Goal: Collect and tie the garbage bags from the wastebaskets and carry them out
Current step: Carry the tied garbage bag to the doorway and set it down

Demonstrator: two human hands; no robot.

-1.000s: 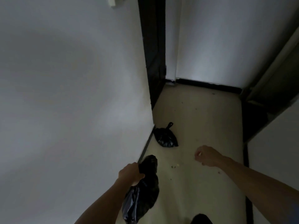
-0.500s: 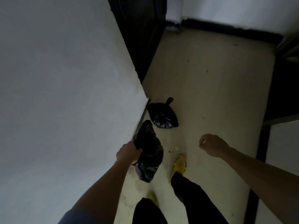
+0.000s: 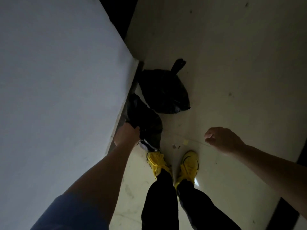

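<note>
Gripping a black garbage bag (image 3: 146, 118) by its gathered plastic, the left hand (image 3: 127, 135) is closing its fingers and thumb tightly round it. The bag is bulging out beyond the knuckles, away from the person. It is hanging close beside the foot of the white wall (image 3: 58, 80), which is running along the outer side of that hand. A paler, shiny fold of the bag is showing on the near side of the hand, just above the left yellow shoe (image 3: 157, 163).

A second garbage bag (image 3: 163, 92) is lying on the pale floor (image 3: 232, 63), just beyond the held one and farther from the left hand. Its knotted top (image 3: 178, 63) is pointing away from both hands. Whether the two bags are touching cannot be told in the dim light.

The right hand (image 3: 222, 140) is hovering over the floor, well apart from both bags. Its fingers are curling loosely inward and are holding nothing that shows. A few small scraps (image 3: 180, 144) are lying on the floor between the two hands. The right yellow shoe (image 3: 189, 165) is standing on the near side of that hand, toward the person's body.
</note>
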